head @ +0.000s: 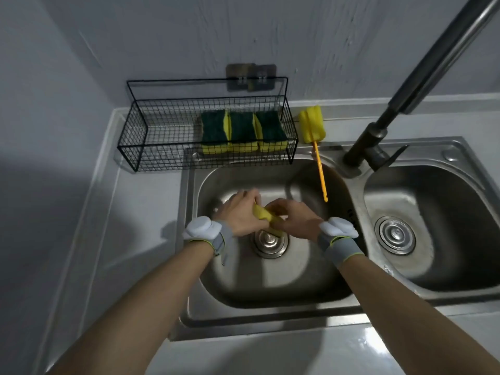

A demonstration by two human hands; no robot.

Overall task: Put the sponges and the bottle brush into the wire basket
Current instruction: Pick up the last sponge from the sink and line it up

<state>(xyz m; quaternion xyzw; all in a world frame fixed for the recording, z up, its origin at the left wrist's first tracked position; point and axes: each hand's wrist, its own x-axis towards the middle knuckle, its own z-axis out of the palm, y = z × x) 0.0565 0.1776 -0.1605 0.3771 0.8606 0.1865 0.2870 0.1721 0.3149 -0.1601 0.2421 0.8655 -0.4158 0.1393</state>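
Observation:
Over the left sink basin, my left hand (244,212) and my right hand (293,219) are both closed around one yellow sponge (263,214), squeezed between them just above the drain. The black wire basket (151,142) stands on the counter behind the sink with three green-and-yellow sponges (243,131) upright side by side at its right end. A yellow bottle brush (312,124) lies just right of the basket, its foam head on the counter and its orange handle (320,174) reaching out over the basin.
The double steel sink (189,293) has a second basin (433,212) on the right. A dark faucet (378,147) rises between the basins and slants up to the right. The grey wall stands close behind the basket, and the basket's left half holds nothing.

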